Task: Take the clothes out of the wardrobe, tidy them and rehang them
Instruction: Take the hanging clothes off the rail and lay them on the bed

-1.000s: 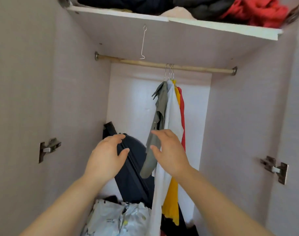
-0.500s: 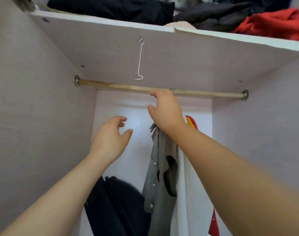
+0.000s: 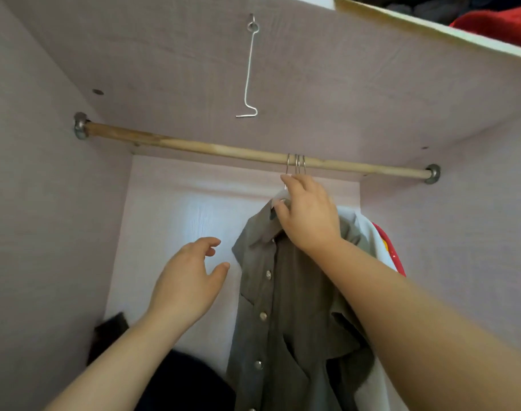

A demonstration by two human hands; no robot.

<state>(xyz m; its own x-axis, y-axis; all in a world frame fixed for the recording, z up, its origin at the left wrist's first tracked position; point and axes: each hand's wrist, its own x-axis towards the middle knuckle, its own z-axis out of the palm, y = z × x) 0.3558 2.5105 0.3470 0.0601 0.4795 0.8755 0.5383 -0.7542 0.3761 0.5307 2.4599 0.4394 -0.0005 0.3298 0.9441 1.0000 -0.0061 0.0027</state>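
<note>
A grey button-up shirt (image 3: 285, 307) hangs on a white hanger from the wooden rail (image 3: 194, 147) inside the wardrobe. Behind it hang a white garment (image 3: 371, 241) and a red one (image 3: 392, 250). Three metal hanger hooks (image 3: 296, 164) sit together on the rail. My right hand (image 3: 308, 218) is closed around the neck of the grey shirt's hanger, just under the hooks. My left hand (image 3: 188, 280) hovers open to the left of the shirt, touching nothing.
A bent wire hook (image 3: 248, 69) dangles from the underside of the shelf (image 3: 342, 69) above the rail. Red cloth (image 3: 496, 23) lies on top of the shelf at the right. A dark bag (image 3: 176, 378) sits low in the wardrobe.
My right hand has dropped from the rail to the grey shirt's hanger neck and gripped it. The shirt now faces me. My left hand stays open beside it.
</note>
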